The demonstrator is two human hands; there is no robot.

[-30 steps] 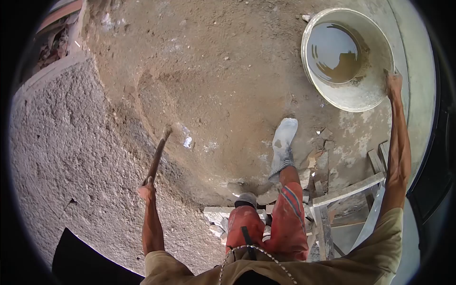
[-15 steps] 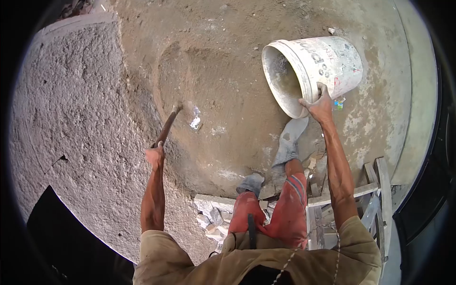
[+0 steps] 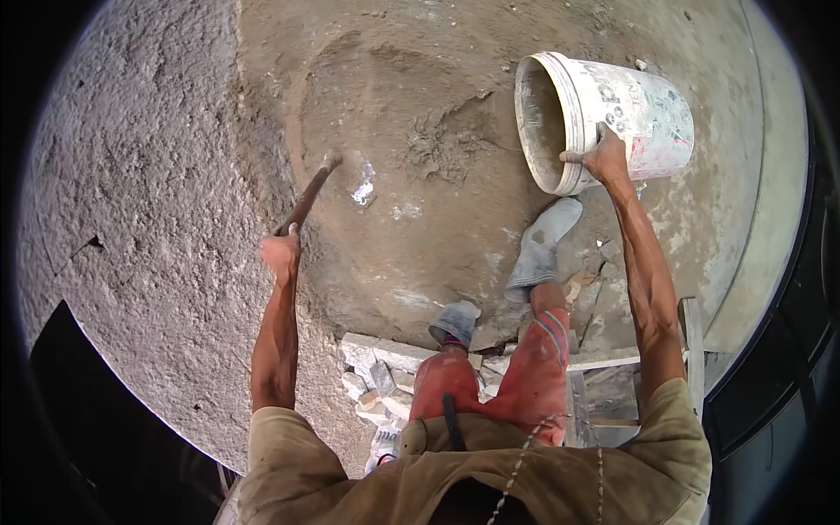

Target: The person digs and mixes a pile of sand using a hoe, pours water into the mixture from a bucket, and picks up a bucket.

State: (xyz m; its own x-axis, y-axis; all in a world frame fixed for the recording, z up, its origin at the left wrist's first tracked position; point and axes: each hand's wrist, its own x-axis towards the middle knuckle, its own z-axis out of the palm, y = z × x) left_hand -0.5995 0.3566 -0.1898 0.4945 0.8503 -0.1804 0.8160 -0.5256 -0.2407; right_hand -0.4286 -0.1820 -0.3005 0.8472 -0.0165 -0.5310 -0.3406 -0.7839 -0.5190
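Observation:
My left hand (image 3: 281, 252) is closed around a wooden handle (image 3: 308, 199) that slants up and away over the floor. Whatever its lower part joins is hidden. A white plastic bucket (image 3: 643, 114) with worn black print lies tipped on its side, mouth facing left. At the near side of its rim, my right hand (image 3: 605, 158) grips it, thumb over the edge. Left of the bucket's mouth, a patch of wet grey mortar (image 3: 451, 144) spreads on the sandy floor. Between it and the handle is a small shiny scrap (image 3: 364, 184).
A rough plastered wall (image 3: 149, 192) rises along the left. My boots (image 3: 544, 249) stand on the dirty floor. Broken stone pieces (image 3: 385, 385) lie beside my legs, and a wooden frame (image 3: 612, 357) is at the near right.
A wet mortar patch has appeared on the floor left of the bucket. The bucket and my right hand have shifted right and slightly away. My left hand still grips the handle.

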